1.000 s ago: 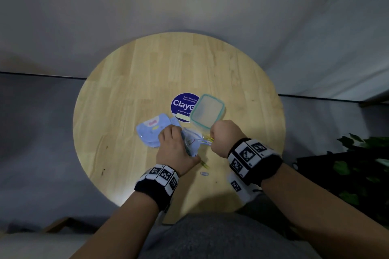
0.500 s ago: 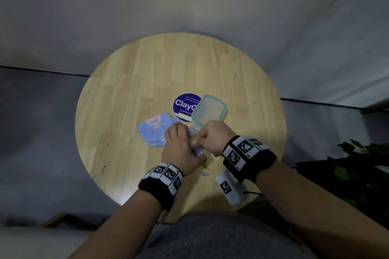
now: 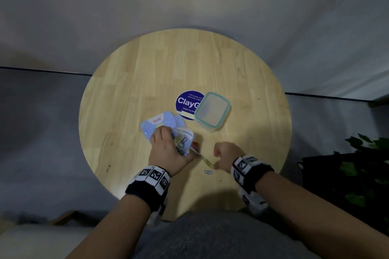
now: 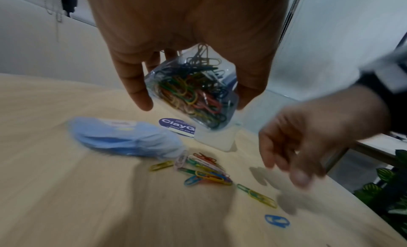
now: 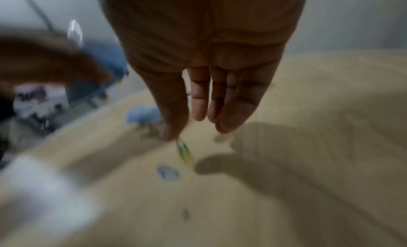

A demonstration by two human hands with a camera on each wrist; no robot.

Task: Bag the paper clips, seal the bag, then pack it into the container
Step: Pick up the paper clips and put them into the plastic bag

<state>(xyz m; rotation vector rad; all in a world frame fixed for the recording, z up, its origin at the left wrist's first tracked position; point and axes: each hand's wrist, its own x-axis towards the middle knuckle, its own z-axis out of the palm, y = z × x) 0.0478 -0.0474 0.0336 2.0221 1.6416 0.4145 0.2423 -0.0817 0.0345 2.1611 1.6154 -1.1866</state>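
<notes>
My left hand point(image 3: 168, 147) holds up a clear zip bag point(image 4: 193, 94) stuffed with coloured paper clips, gripped between thumb and fingers above the table. Loose paper clips point(image 4: 204, 172) lie in a small pile under the bag. A green-yellow chain point(image 3: 207, 162) and a single blue clip point(image 3: 208, 172) lie nearer the front edge. My right hand point(image 3: 217, 163) hovers just over the green-yellow chain point(image 5: 184, 150), fingers straight and holding nothing. The clear container point(image 3: 211, 111) with a teal rim stands open behind the bag.
A stack of blue bags point(image 3: 160, 122) lies left of my left hand. A round purple sticker point(image 3: 186, 102) is on the wooden table point(image 3: 242, 69) beside the container. A dark plant point(image 3: 362, 174) stands off the right edge.
My right hand has drawn away from the bag and come down toward the loose clips near the front edge. The left hand has stayed put with the bag.
</notes>
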